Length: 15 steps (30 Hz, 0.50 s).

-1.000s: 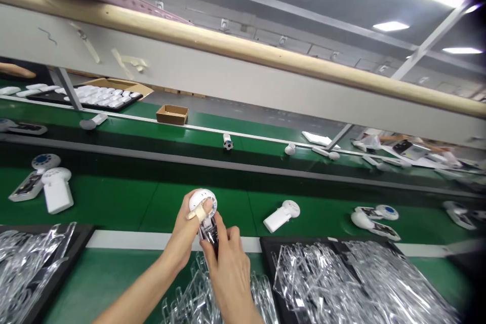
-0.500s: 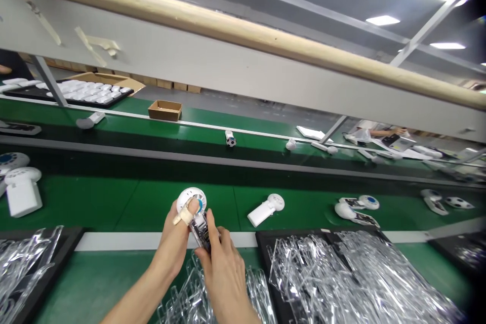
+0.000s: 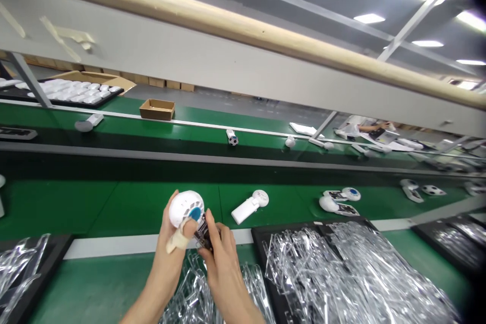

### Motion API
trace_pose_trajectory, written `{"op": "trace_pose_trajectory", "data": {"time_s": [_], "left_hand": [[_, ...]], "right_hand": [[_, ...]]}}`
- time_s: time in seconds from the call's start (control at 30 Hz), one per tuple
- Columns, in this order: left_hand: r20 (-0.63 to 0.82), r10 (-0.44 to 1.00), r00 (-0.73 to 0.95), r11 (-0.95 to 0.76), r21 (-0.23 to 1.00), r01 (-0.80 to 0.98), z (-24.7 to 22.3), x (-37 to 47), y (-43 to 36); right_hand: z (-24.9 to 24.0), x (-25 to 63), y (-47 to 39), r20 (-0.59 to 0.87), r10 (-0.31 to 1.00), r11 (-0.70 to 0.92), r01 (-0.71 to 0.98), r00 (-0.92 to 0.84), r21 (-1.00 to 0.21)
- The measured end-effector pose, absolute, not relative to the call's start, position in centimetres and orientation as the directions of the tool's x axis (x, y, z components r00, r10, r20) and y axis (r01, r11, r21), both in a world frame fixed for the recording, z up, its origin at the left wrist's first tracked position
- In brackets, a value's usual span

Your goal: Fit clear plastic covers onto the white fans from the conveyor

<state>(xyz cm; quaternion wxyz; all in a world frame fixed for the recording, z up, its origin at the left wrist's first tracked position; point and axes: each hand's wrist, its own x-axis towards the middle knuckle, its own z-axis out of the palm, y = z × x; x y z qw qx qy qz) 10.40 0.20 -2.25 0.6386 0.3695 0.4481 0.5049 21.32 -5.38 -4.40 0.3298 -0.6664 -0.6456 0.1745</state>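
Green conveyor belts [image 3: 114, 207] are seen running across the whole view, under a long pale beam [image 3: 243, 30] and ceiling lamps. Free belt surface is left to the left of the hands, while on the right a white handheld unit [image 3: 248, 206] lies near, and two more units [image 3: 337, 201] lie farther along. The near edge of the belt is marked by a white strip [image 3: 114, 245]. Just below it, black trays [image 3: 266, 235] filled with clear plastic pieces [image 3: 341, 273] are placed, so little room is left at that side. A small white device with a round head and a blue centre [image 3: 187, 208] is held up above the white strip. It is gripped by the left hand [image 3: 172, 243], whose bandaged thumb is pressed on the round head. The lower part of the device, where a dark circuit board shows, is pinched by the fingers of the right hand [image 3: 222, 258]. Both hands are closed on it. A cardboard box [image 3: 157, 109] stands on the far belt.
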Motion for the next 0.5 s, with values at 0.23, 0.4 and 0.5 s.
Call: {"op": "trace_pose_trajectory", "data": {"time_s": [0.23, 0.4, 0.5], "left_hand": [[-0.320, 0.919, 0.232, 0.371, 0.900, -0.229, -3.9, 9.6, -1.0], [-0.065, 0.993, 0.096, 0.077, 0.990, -0.122, -2.7, 11.1, -1.7], [0.014, 1.000, 0.024, -0.013, 0.999, -0.030, -3.1, 12.7, -2.3]], "right_hand": [[-3.1, 21.2, -6.6, 0.212, 0.977, 0.143, 0.714, 0.008, -0.685], [-3.3, 21.9, -3.5, -0.030, 0.794, -0.056, 0.025, 0.608, -0.998], [-4.0, 22.3, -1.7, -0.212, 0.672, -0.111, -0.186, 0.709, -0.976]]}}
